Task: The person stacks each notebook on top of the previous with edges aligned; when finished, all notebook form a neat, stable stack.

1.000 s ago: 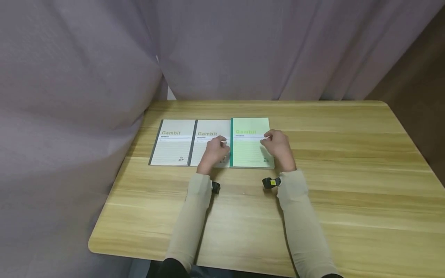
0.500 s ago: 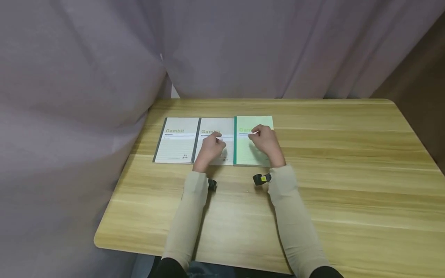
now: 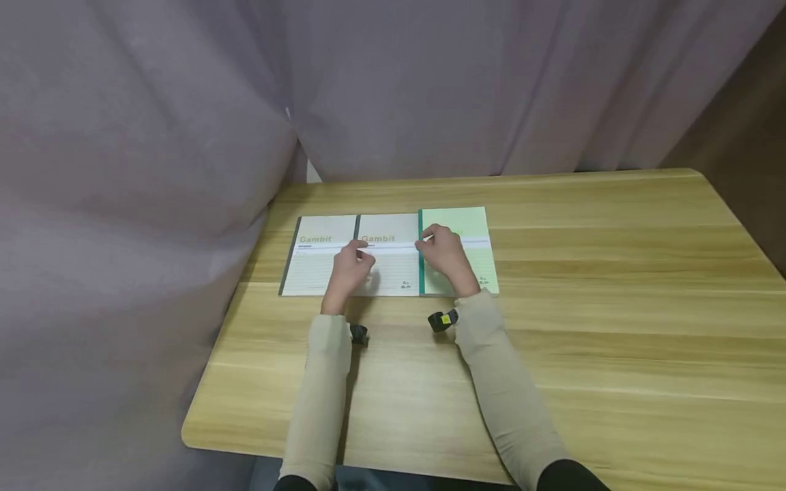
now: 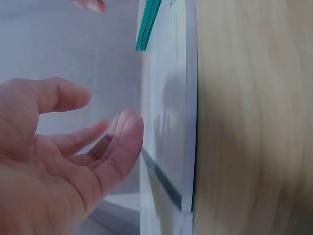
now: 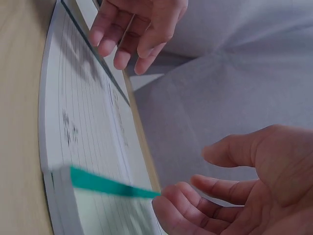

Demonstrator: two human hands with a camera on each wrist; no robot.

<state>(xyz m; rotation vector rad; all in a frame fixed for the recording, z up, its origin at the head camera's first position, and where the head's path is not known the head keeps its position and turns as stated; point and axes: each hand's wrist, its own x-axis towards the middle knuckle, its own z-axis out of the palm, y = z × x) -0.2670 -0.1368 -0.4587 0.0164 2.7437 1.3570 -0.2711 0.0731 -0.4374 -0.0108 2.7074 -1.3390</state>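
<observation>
Three "Gambit" notebooks lie side by side on the wooden table. The left notebook (image 3: 310,273) and the middle notebook (image 3: 393,269) have pale covers and dark grey spines; the right one is a light green notebook (image 3: 488,256) with a teal spine. My left hand (image 3: 348,269) hovers over the seam between the two pale notebooks, thumb and fingers apart and holding nothing. Over the green notebook's spine is my right hand (image 3: 447,256), also holding nothing, its fingers loosely bent. In the right wrist view its fingertips (image 5: 164,210) overlap the teal spine (image 5: 110,185).
The table (image 3: 614,307) extends far to the right and toward the body. A grey curtain (image 3: 399,88) hangs behind it and along its left side. A small black camera is strapped at each wrist, below the notebooks in the head view.
Both hands have moved left across the covers. The right went from the green notebook's right edge to its spine, the left from the middle notebook's right part to its left edge.
</observation>
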